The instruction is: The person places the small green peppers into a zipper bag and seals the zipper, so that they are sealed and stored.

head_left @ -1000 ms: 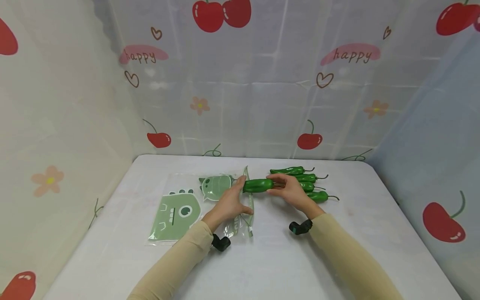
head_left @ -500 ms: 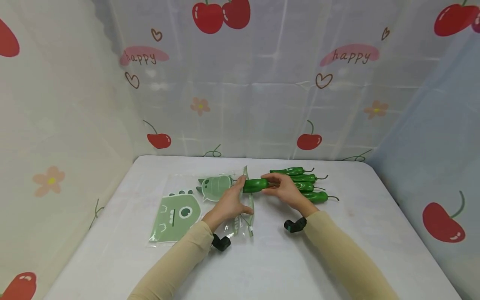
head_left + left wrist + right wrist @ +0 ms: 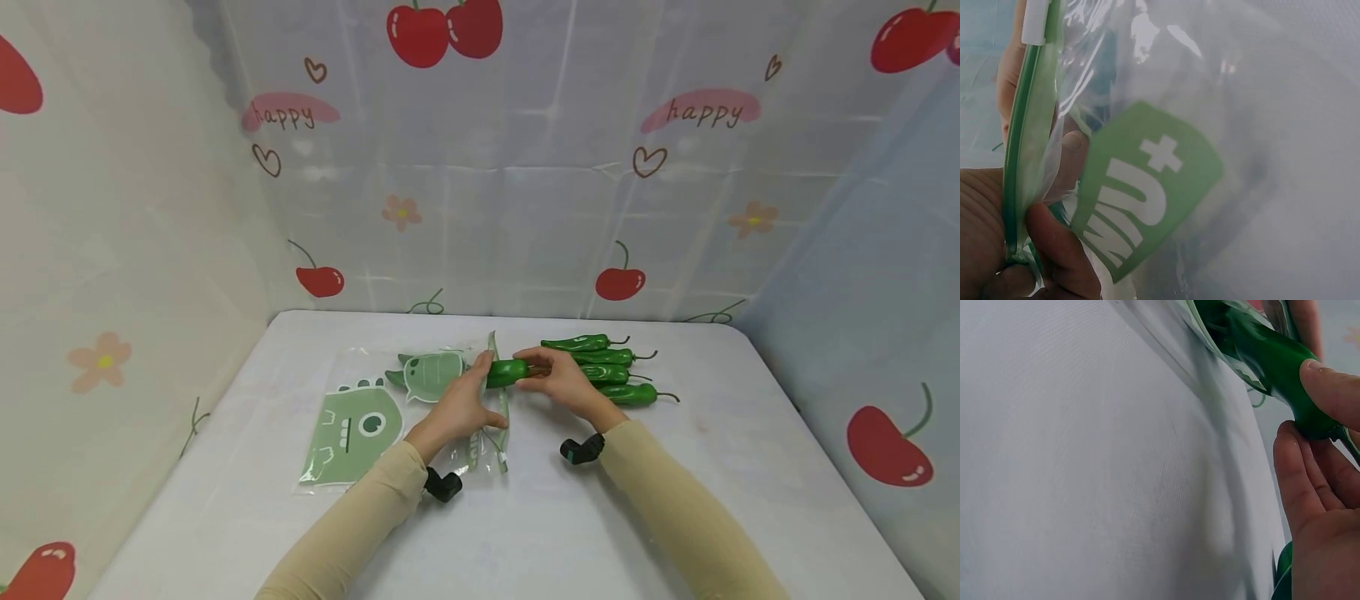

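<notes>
A clear zip bag [image 3: 348,442] with green cartoon prints lies flat, its mouth facing right. My left hand [image 3: 456,410] holds the bag at its mouth, thumb and fingers spread along the green zip edge [image 3: 1017,150]. My right hand [image 3: 562,385] pinches a green chili pepper [image 3: 507,373] by its stem end. The pepper's front part is inside the bag's mouth, as the right wrist view also shows. Two pointed green tips [image 3: 395,378] show past the left edge of a print inside the bag. The left hand hides the stretch between.
Several more green peppers [image 3: 630,395] lie side by side just right of and behind my right hand, stems to the right. The white table [image 3: 525,533] meets printed curtains [image 3: 480,250] at the back and sides. A white zip slider [image 3: 1035,22] sits on the bag's edge.
My right hand has moved left, pushing the pepper deeper into the bag. A second green tip has emerged further left inside. My left hand stays in place.
</notes>
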